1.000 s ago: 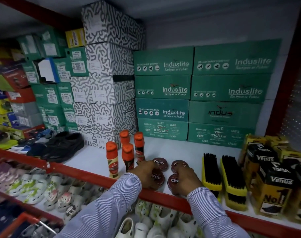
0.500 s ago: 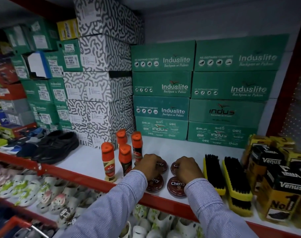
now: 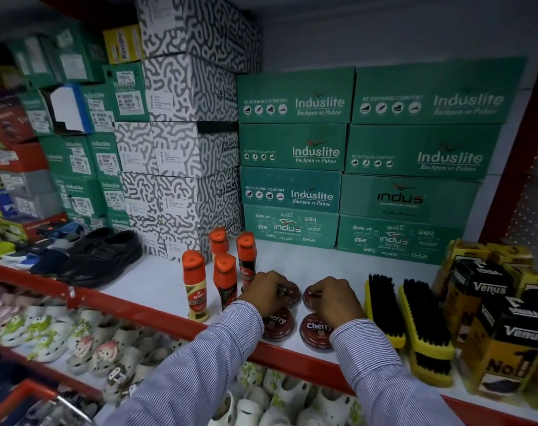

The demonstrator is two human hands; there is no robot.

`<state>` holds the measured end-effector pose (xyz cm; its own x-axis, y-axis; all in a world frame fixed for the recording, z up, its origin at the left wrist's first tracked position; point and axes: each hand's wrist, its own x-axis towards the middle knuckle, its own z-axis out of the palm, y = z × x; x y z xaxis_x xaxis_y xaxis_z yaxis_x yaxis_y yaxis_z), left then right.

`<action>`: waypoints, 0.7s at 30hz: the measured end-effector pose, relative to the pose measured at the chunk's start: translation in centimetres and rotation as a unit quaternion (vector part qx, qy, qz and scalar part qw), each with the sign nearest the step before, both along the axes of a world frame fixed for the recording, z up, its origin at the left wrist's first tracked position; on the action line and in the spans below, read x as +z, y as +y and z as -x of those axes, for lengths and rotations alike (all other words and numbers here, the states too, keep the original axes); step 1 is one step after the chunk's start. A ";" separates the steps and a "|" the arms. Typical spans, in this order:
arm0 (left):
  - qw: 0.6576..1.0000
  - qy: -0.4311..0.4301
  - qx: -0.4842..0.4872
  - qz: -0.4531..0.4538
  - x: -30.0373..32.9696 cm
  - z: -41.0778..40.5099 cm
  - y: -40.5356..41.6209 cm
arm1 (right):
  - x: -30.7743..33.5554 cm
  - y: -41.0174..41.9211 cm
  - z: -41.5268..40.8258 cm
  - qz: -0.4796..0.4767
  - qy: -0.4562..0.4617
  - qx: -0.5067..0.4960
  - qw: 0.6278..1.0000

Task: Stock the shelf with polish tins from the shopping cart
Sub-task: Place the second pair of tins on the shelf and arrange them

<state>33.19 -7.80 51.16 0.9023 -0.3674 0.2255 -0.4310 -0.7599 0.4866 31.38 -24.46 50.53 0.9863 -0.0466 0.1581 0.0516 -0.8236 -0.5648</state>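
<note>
Four dark red round "Cherry" polish tins lie flat on the white shelf (image 3: pixel 317 259) in two rows. My left hand (image 3: pixel 269 292) rests curled on the back left tin (image 3: pixel 289 292), and my right hand (image 3: pixel 335 298) is curled on the back right tin (image 3: pixel 311 298). Nearer the red front rail (image 3: pixel 132 305) sit the front left tin (image 3: pixel 277 324) and the front right tin (image 3: pixel 317 330), both free of my hands. Each back tin is mostly hidden under a hand. The shopping cart's red frame (image 3: pixel 13 398) shows at the bottom left.
Several orange-capped polish bottles (image 3: pixel 224 281) stand left of the tins. Two yellow-backed shoe brushes (image 3: pixel 424 321) and black-and-yellow Venus boxes (image 3: pixel 492 315) fill the right. Green Induslite shoe boxes (image 3: pixel 317 149) and patterned boxes (image 3: pixel 185 149) stack behind. Black shoes (image 3: pixel 105 256) sit left.
Both hands moved from the front pair of tins, near the rail, back onto the rear pair. The front tins now lie uncovered. The view drew closer to the shelf.
</note>
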 end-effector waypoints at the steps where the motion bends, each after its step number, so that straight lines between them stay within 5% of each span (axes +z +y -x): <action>1: 1.000 -0.004 -0.003 0.007 0.1 0.2 0.1 | 0.2 -0.1 0.3 0.000 -0.001 0.002 1.000; 7: 0.997 -0.067 -0.013 0.030 1.0 2.9 1.7 | 1.0 -1.5 4.1 0.012 -0.029 0.025 0.999; 12: 0.999 -0.024 -0.036 -0.025 0.2 4.8 3.0 | 1.2 -1.0 7.7 0.065 0.023 0.100 0.993; 21: 0.999 -0.022 -0.043 0.009 0.0 6.0 2.7 | 1.3 0.1 8.9 0.096 -0.015 0.063 0.993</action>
<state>27.23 -5.13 51.14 0.8571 -0.4381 0.2712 -0.5149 -0.7110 0.4789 22.50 -24.36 51.83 0.9771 0.1111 0.1815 0.1758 -0.9018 -0.3947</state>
